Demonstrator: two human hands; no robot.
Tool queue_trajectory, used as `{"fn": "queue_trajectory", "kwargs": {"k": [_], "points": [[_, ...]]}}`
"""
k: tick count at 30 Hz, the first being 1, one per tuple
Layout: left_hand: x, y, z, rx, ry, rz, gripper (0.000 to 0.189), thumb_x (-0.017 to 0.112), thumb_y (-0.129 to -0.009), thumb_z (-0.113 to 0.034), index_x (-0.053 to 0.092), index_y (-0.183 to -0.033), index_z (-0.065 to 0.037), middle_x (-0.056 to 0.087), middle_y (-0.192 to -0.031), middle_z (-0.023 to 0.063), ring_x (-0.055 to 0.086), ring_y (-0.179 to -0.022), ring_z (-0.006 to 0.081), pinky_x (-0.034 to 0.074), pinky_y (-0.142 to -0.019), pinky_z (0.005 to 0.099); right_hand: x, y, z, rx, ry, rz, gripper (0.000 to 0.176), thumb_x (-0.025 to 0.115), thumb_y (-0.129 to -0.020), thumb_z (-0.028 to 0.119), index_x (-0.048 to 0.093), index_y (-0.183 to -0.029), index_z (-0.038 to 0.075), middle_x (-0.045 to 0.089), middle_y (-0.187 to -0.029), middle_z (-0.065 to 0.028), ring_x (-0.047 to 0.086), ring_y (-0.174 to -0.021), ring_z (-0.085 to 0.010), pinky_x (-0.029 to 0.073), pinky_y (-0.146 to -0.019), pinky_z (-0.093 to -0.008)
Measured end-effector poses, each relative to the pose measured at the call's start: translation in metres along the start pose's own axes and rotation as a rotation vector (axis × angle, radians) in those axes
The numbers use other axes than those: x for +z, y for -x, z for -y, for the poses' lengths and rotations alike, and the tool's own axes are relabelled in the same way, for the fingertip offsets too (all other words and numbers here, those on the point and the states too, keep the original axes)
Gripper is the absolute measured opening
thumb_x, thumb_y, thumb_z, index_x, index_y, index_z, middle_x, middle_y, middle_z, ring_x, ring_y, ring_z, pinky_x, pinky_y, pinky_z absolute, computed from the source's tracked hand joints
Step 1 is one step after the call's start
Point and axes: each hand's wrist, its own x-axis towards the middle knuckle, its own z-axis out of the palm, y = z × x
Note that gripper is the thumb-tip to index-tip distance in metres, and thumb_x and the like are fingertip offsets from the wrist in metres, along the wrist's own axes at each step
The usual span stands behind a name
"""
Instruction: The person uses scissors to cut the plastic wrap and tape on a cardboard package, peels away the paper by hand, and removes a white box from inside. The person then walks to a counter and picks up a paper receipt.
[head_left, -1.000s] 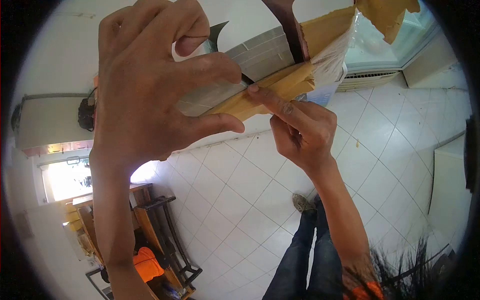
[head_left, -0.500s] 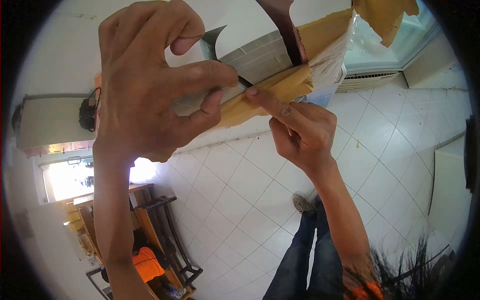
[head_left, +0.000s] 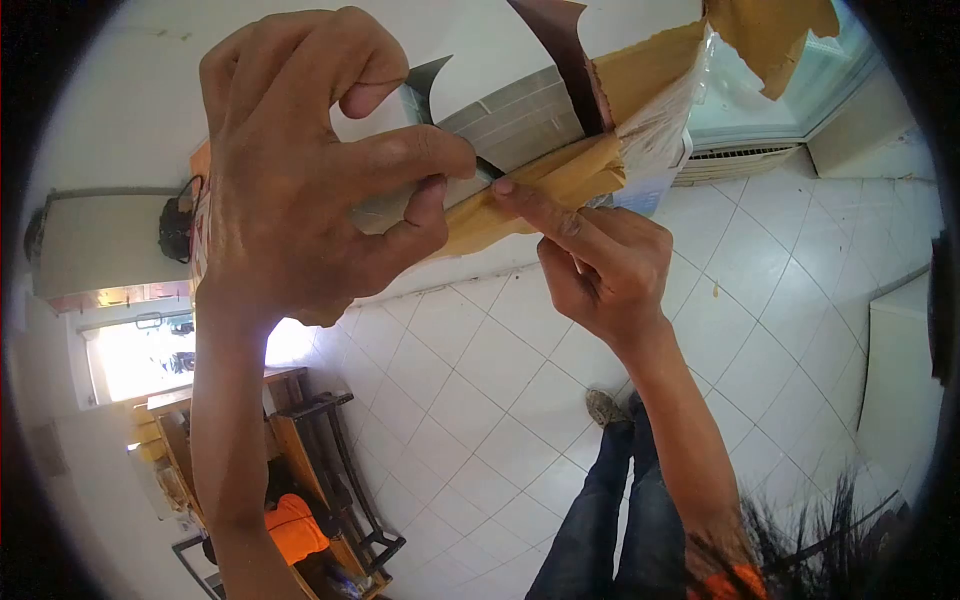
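My left hand (head_left: 300, 170) is large at the upper left, its thumb and index finger closed around a thin dark strip (head_left: 489, 167). The strip runs to the index fingertip of my right hand (head_left: 610, 250), whose other fingers are curled in; what they hold, if anything, is hidden. Both hands are at a stack of grey sheets (head_left: 525, 115) with torn brown paper (head_left: 585, 165) along its edge. A dark reddish sheet (head_left: 565, 50) curls up from the stack, and a smaller grey-green sheet (head_left: 427, 85) curls beside my left index finger.
Clear plastic wrap (head_left: 665, 100) hangs at the stack's right end, near a glass-fronted case (head_left: 765, 100). Below are white floor tiles (head_left: 490, 370) and legs in jeans (head_left: 600, 500). At lower left, a wooden rack (head_left: 300, 450) stands beside an orange item (head_left: 295, 530).
My left hand has shifted very slightly right and down. My right hand and the stack look almost unchanged.
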Motion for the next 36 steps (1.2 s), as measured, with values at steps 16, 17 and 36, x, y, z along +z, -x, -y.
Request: {"fn": "queue_trajectory", "kwargs": {"k": [16,17,36], "points": [[0.009,0.003,-0.006,-0.041,-0.048,-0.071,0.029,0.081,-0.055,-0.025,0.077,-0.084,-0.026,0.044,-0.096,0.002,0.048,-0.103,0.023,0.035,-0.093,0.0418,-0.002,-0.002,0.003,0.038,-0.018,0.025,0.058,0.066,-0.072,-0.005,0.078,-0.124,0.019,0.055,-0.051,0.0034,0.042,-0.042,-0.0091,0.039,-0.048,-0.0257],[0.01,0.003,-0.006,-0.044,-0.051,-0.08,0.028,0.081,-0.056,-0.026,0.077,-0.084,-0.027,0.043,-0.095,0.0019,0.048,-0.103,0.0232,0.036,-0.092,0.042,-0.001,-0.002,0.003,0.038,-0.017,0.026,0.058,0.066,-0.072,-0.005,0.078,-0.124,0.019,0.055,-0.051,0.0034,0.042,-0.042,-0.0091,0.039,-0.048,-0.0257],[0.007,0.003,-0.003,-0.037,-0.049,-0.063,0.024,0.081,-0.059,-0.03,0.078,-0.084,-0.029,0.038,-0.092,0.0013,0.047,-0.101,0.0226,0.037,-0.087,0.0416,-0.004,-0.006,0.005,0.058,-0.032,0.05,0.06,0.066,-0.068,-0.008,0.079,-0.121,0.017,0.061,-0.056,0.002,0.044,-0.043,-0.0093,0.04,-0.049,-0.0256]]}}
